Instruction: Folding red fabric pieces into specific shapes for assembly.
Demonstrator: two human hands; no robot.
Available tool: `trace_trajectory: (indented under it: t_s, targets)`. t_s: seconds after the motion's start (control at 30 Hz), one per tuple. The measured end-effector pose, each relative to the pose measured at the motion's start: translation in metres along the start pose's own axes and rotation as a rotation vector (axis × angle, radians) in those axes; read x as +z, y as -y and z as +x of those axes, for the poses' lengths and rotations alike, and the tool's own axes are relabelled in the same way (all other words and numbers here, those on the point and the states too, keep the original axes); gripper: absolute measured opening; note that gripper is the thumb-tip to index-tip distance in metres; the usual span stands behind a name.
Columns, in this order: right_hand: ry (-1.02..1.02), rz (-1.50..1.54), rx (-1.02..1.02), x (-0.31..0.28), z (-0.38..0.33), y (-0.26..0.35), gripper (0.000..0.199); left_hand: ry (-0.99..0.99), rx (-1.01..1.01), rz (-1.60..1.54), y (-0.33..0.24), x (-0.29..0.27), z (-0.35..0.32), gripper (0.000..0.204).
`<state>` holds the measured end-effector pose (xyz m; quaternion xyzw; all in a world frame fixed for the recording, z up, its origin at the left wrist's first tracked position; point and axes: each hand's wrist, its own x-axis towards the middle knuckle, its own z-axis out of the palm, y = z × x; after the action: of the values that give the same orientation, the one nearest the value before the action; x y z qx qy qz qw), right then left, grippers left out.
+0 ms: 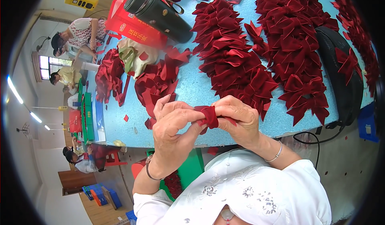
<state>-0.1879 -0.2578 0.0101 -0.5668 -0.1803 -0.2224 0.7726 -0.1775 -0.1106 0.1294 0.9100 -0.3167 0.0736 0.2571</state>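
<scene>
On the long pale-blue speckled worktable [192,86], rows of finished dark-red velvet bows [232,56] run w/ matte nap and sharp notched tails; loose cut velvet strips [156,84] heap nearer the left, beyond them a black cylindrical flask [160,12]. Just past the table's near edge, the left hand [174,127] and right hand [240,121] both pinch one small velvet bow piece [208,116], fingers closed tight on its gathered middle (thumbs meet there). Judged light, soft, floppy, not fragile; best held at the pinched centre so the folds don't spring open.
</scene>
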Motion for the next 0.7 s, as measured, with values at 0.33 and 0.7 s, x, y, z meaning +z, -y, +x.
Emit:
trace_trajectory:
  t_s: [0.33, 0.7]
  targets:
    - [0.034, -0.061, 0.005, -0.003, 0.0, -0.001, 0.02, 0.071, -0.088, -0.216, 0.007, 0.002, -0.002, 0.02]
    - [0.063, -0.1, 0.018, -0.002, 0.001, 0.001, 0.021, 0.054, -0.041, -0.148, 0.008, 0.003, -0.008, 0.017]
